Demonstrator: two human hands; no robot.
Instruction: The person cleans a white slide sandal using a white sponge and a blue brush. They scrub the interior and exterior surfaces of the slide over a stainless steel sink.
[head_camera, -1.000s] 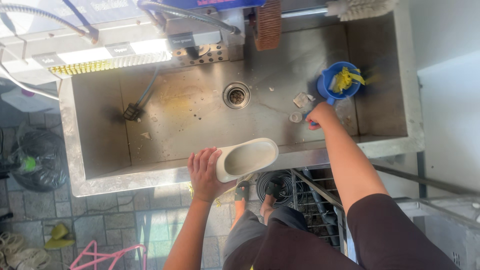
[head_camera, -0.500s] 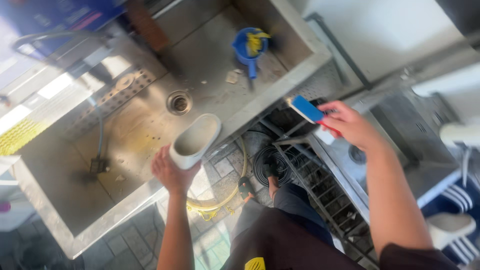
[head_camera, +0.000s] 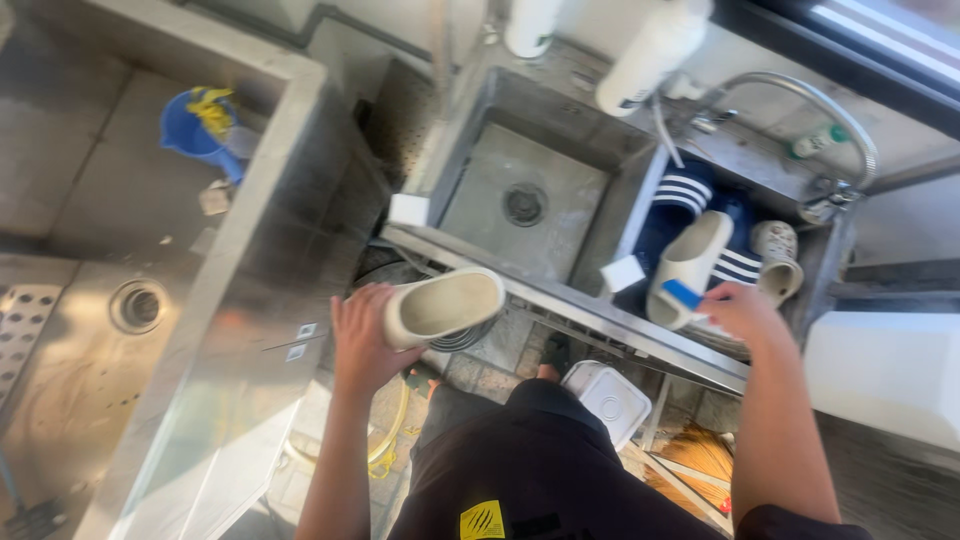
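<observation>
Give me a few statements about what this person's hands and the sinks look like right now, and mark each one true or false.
1. The left hand holds a cream slipper. True.
2. The right hand is empty. False: it holds a small blue scrubber.
3. The blue scoop lies in the small sink. False: it lies in the large steel sink on the left.
4. Another cream slipper lies over dark blue striped sandals by the right hand. True.
5. Water is running from the curved tap. False: no stream shows.
</observation>
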